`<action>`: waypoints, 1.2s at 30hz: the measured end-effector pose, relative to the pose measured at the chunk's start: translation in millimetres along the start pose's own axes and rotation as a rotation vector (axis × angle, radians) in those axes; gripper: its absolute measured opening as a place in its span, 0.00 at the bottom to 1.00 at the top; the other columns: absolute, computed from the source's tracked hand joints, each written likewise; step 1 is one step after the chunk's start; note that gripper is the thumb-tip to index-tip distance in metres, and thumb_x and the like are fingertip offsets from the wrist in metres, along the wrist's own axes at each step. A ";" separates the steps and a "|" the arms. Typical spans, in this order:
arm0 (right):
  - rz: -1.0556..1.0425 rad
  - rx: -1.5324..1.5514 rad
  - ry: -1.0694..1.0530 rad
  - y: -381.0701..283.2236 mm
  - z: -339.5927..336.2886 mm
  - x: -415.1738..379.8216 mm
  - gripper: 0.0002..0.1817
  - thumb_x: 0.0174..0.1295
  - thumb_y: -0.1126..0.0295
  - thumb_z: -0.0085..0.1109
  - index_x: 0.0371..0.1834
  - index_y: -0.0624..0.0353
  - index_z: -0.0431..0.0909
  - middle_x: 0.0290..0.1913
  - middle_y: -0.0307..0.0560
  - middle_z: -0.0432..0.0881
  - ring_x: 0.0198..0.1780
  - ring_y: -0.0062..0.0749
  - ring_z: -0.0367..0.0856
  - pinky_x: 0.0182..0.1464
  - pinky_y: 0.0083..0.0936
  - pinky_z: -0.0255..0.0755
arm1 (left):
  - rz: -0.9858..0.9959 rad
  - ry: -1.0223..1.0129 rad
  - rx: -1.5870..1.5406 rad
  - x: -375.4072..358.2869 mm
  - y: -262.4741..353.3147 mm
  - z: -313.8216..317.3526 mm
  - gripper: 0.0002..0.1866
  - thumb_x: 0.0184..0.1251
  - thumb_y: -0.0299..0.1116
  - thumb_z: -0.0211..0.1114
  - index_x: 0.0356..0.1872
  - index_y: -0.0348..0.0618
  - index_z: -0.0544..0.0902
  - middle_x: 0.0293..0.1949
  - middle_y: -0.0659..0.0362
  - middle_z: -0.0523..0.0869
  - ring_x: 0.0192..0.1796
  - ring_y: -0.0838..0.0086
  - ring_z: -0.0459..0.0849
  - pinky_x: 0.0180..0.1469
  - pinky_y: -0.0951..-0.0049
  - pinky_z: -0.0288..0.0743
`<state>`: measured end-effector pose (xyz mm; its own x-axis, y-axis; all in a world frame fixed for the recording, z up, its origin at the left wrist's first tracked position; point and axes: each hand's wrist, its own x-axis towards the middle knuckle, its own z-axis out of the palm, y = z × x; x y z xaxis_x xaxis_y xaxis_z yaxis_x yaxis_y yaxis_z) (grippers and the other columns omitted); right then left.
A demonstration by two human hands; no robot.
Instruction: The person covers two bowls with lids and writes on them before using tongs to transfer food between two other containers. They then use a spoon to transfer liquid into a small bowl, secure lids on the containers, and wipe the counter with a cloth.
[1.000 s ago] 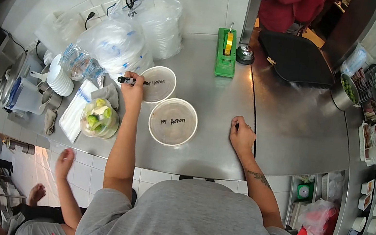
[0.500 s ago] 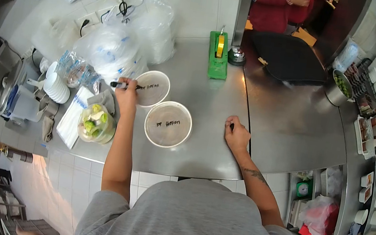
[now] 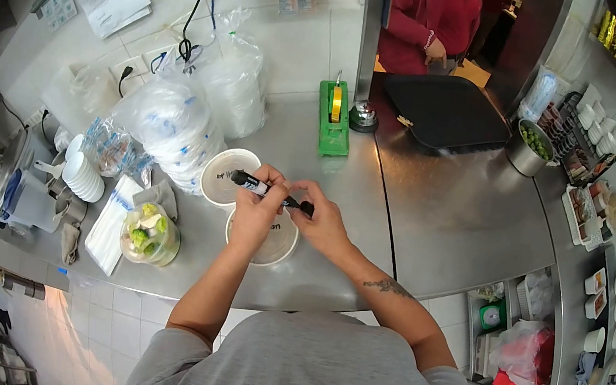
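Above two round containers with pale lids, my two hands meet around a black marker. My left hand is closed on the barrel of the marker, whose back end points left. My right hand pinches the black marker cap at the other end; fingers hide whether it is fully seated. Handwriting shows on the farther lid, partly covered by my left hand. The nearer lid lies below my hands, its writing mostly hidden. Left of them stands a clear tub of broccoli.
Bagged plastic containers stand at the back left. A green tape dispenser, a call bell and a black tray line the back. A metal pot stands at the right. Beyond the tray is a person in red.
My left hand has lifted the marker off the farther lid and moved right. My right hand has come left from the bare counter, bringing the cap to the marker. The person's hand beyond has lowered.
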<state>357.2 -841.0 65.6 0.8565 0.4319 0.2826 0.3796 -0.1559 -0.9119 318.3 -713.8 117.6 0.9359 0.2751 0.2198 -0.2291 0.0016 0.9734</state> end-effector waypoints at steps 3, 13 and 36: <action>-0.043 -0.011 -0.014 4.2 10.1 -0.2 0.23 0.54 0.75 0.57 0.55 0.53 0.65 0.24 0.45 0.75 0.26 0.41 0.76 0.31 0.34 0.69 | -0.015 -0.020 0.029 -3.5 -6.5 -4.4 0.06 0.61 0.27 0.60 0.27 0.42 0.72 0.22 0.67 0.72 0.22 0.87 0.69 0.23 0.83 0.62; 0.056 0.135 -0.118 -24.7 23.6 -1.1 0.28 0.53 0.76 0.60 0.58 0.58 0.63 0.48 0.51 0.80 0.50 0.39 0.80 0.50 0.30 0.72 | 0.075 -0.031 0.093 -14.5 -19.5 -9.9 0.08 0.63 0.28 0.59 0.27 0.40 0.71 0.23 0.66 0.72 0.27 0.85 0.69 0.28 0.81 0.63; 0.697 0.613 -0.215 30.1 18.3 -15.8 0.34 0.53 0.76 0.62 0.66 0.56 0.65 0.37 0.41 0.71 0.32 0.23 0.72 0.33 0.21 0.73 | -0.494 0.245 0.121 19.4 -90.8 -147.5 0.14 0.60 0.37 0.58 0.33 0.32 0.74 0.19 0.49 0.82 0.10 0.74 0.70 0.13 0.76 0.64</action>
<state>348.6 -836.3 28.2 0.7149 0.5812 -0.3888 -0.4940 0.0261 -0.8691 317.8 -566.8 23.9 0.8315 0.4848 -0.2714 0.2664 0.0807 0.9605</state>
